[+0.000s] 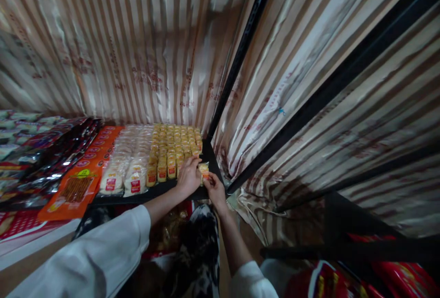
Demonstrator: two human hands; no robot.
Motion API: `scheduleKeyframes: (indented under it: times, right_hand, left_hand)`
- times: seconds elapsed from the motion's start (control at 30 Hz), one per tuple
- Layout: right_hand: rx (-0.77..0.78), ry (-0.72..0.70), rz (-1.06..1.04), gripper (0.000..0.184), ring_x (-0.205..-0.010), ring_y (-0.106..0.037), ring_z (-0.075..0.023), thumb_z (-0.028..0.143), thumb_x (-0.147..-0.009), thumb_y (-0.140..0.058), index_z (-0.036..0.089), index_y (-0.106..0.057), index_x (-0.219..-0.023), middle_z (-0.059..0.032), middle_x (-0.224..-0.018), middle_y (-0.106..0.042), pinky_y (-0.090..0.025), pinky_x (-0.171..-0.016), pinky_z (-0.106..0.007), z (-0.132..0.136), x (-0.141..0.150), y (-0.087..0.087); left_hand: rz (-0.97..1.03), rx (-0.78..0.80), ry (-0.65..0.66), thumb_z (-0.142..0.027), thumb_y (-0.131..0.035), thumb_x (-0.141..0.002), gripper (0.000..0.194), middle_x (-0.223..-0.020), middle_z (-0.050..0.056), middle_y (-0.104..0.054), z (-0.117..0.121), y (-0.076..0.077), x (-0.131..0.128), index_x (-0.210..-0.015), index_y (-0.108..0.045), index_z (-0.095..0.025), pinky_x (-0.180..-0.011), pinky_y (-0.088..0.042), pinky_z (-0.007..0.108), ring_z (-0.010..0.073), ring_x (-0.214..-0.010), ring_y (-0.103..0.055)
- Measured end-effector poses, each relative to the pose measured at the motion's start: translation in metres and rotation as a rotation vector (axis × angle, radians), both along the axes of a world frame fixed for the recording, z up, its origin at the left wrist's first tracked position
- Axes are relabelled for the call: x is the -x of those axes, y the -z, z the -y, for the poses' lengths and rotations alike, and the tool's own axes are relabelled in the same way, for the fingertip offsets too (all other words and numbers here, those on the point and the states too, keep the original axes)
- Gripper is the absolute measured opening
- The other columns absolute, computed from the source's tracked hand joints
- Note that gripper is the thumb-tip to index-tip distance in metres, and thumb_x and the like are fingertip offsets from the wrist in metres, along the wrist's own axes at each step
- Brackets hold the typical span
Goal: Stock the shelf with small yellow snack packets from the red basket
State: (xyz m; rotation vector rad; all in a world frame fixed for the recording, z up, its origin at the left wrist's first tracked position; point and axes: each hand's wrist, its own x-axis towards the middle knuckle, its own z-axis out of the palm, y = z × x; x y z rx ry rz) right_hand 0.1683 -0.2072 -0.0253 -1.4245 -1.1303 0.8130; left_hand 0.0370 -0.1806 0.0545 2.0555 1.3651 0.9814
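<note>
A small yellow snack packet (204, 171) with a red label is at the right front corner of the shelf. My right hand (215, 189) pinches it from the right. My left hand (189, 176) reaches in from the left, its fingers bent at the packet's top left edge; whether they grip it is hard to make out. Rows of like yellow packets (172, 166) stand on the black shelf (216, 169), just left of and behind my hands. Left of those are rows of clear packets with white pieces and red labels (134, 181).
Orange snack bags (80, 183) and dark shiny packs (37, 165) lie further left. A black metal post (237, 66) rises at the shelf's corner, with striped cloth (137, 46) hung behind. Red packages (402, 275) sit at the lower right, under a black bar (343, 252).
</note>
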Motion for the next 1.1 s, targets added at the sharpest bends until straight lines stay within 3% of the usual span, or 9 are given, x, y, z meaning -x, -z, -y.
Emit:
scheduleKeyframes:
  times: [0.13,0.3,0.43,0.53,0.9,1.1]
  right_hand:
    - [-0.016,0.069,-0.012,0.031,-0.08,-0.064,-0.0175,0.033,-0.071,-0.057,0.018,-0.059,-0.098,-0.0058,-0.091,-0.069,-0.051,-0.08,-0.033,-0.034,-0.011,0.007]
    - [-0.031,0.138,0.13,0.029,-0.085,-0.065,-0.0183,0.028,-0.074,-0.054,0.019,-0.061,-0.101,-0.0054,-0.093,-0.07,-0.051,-0.079,-0.031,-0.067,-0.023,0.009]
    - [-0.022,0.179,0.185,0.029,-0.084,-0.066,-0.0199,0.028,-0.075,-0.054,0.019,-0.063,-0.101,-0.0056,-0.092,-0.07,-0.052,-0.078,-0.033,-0.089,-0.031,0.007]
    - [0.001,0.19,0.194,0.029,-0.083,-0.066,-0.02,0.027,-0.074,-0.054,0.019,-0.063,-0.101,-0.0057,-0.092,-0.07,-0.052,-0.078,-0.033,-0.105,-0.032,0.007]
    - [0.086,0.1,0.319,0.031,-0.087,-0.064,-0.0179,0.029,-0.079,-0.051,0.017,-0.062,-0.106,-0.0069,-0.098,-0.069,-0.049,-0.082,-0.031,-0.134,-0.021,0.014]
    - [0.087,0.129,0.583,0.036,-0.084,-0.066,-0.021,0.031,-0.085,-0.045,0.017,-0.063,-0.113,-0.0107,-0.094,-0.071,-0.048,-0.078,-0.03,-0.132,-0.022,0.013]
  left_hand:
    - [-0.017,0.081,0.057,-0.003,-0.04,-0.075,0.045,-0.13,0.012,-0.052,0.004,0.012,-0.014,-0.116,-0.057,-0.011,-0.11,-0.034,0.036,0.0199,-0.124,-0.046]
    - [0.066,0.328,0.127,-0.023,-0.035,-0.088,0.046,-0.144,0.011,-0.04,-0.008,0.033,-0.037,-0.131,-0.047,-0.011,-0.116,-0.022,0.035,0.0177,-0.136,-0.033]
    - [0.155,0.439,0.121,-0.031,-0.034,-0.09,0.053,-0.15,0.01,-0.028,-0.023,0.041,-0.052,-0.139,-0.036,-0.011,-0.117,-0.015,0.032,0.0163,-0.139,-0.024]
    - [0.176,0.509,0.067,-0.034,-0.035,-0.09,0.053,-0.15,0.011,-0.028,-0.03,0.041,-0.056,-0.138,-0.037,-0.011,-0.117,-0.014,0.032,0.0173,-0.14,-0.023]
    - [0.145,0.513,-0.003,-0.03,-0.037,-0.09,0.044,-0.143,0.011,-0.042,-0.034,0.037,-0.044,-0.129,-0.047,-0.013,-0.115,-0.023,0.034,0.0177,-0.134,-0.035]
    - [0.112,0.48,-0.035,-0.025,-0.035,-0.089,0.042,-0.14,0.011,-0.046,-0.036,0.043,-0.044,-0.126,-0.049,-0.011,-0.114,-0.024,0.032,0.0168,-0.132,-0.039]
